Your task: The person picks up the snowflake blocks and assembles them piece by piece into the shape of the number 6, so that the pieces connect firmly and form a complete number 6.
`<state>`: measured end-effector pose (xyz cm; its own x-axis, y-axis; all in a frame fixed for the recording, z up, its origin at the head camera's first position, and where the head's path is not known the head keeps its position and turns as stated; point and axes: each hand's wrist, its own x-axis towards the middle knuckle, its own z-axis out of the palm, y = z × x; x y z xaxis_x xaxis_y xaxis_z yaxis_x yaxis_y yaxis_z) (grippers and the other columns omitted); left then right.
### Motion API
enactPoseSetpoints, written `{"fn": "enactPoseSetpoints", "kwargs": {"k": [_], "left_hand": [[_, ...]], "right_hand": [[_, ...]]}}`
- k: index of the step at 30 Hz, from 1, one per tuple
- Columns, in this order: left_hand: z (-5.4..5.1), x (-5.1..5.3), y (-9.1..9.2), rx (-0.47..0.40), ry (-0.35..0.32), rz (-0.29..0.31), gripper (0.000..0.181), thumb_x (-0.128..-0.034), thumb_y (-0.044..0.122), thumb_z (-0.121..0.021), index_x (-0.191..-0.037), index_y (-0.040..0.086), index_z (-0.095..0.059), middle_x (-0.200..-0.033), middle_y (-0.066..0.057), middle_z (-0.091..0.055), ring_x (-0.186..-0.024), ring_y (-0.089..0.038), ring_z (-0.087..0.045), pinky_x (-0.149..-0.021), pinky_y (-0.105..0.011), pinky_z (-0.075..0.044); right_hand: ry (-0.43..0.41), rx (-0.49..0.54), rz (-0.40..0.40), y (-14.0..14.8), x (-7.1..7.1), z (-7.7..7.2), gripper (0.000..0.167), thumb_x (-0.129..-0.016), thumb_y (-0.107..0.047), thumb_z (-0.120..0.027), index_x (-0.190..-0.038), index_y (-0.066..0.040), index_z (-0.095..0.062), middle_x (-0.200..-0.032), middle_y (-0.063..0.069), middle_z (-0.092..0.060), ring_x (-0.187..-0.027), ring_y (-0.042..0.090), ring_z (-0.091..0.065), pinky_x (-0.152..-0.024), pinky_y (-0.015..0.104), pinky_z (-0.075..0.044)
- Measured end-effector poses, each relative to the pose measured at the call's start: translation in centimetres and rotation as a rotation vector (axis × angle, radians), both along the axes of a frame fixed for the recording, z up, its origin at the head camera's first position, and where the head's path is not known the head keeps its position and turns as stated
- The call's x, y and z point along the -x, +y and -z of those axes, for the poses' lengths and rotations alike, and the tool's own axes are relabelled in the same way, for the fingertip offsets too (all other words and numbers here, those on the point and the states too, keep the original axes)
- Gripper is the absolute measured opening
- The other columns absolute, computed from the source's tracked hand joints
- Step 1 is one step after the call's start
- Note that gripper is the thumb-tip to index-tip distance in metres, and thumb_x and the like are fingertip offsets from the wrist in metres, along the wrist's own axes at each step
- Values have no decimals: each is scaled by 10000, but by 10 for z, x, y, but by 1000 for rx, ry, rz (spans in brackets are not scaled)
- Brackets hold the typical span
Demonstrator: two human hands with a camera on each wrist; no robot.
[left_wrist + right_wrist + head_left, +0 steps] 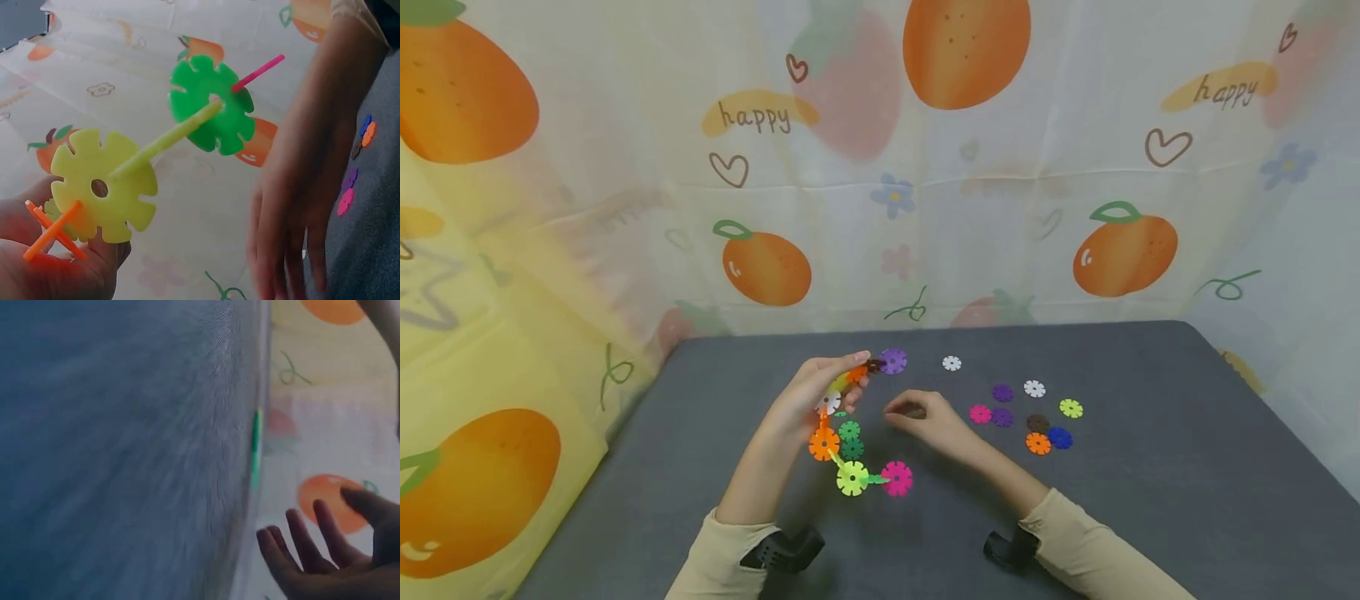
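Observation:
My left hand [801, 392] grips a chain of interlocked, notched plastic snowflake discs [824, 444] between thumb and fingers, above the table. A purple disc [893, 361] ends the chain beyond the fingertips; a lime disc [852, 478] and a pink disc [897, 479] hang at its lower end. In the left wrist view, a yellow disc [128, 203] joins a green disc [194, 125] through an edge-on piece. Just right of the chain is my right hand [936, 421], its fingers loosely bent; the right wrist view shows nothing between its fingers [306, 544].
Green discs [852, 448] lie on the grey table [715, 417] behind the hanging chain. To the right are several loose discs, among them blue [1061, 438], orange [1038, 444] and lime [1071, 408]. One white disc [952, 363] lies farther back. A fruit-print curtain [850, 225] stands behind.

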<state>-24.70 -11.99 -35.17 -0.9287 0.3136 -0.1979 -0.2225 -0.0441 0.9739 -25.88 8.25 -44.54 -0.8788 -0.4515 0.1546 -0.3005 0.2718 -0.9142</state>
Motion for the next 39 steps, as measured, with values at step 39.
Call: {"fn": "enactPoseSetpoints", "kwargs": {"k": [39], "left_hand": [[2, 4, -8, -32, -45, 28, 366, -952, 358, -616, -694, 104, -674, -569, 33, -564, -467, -88, -465, -490, -195, -422]], "right_hand": [[102, -280, -389, -38, 32, 24, 440, -873, -115, -721, -1300, -82, -623, -1483, 82, -494, -1411, 263, -416, -1180, 441, -329]]}}
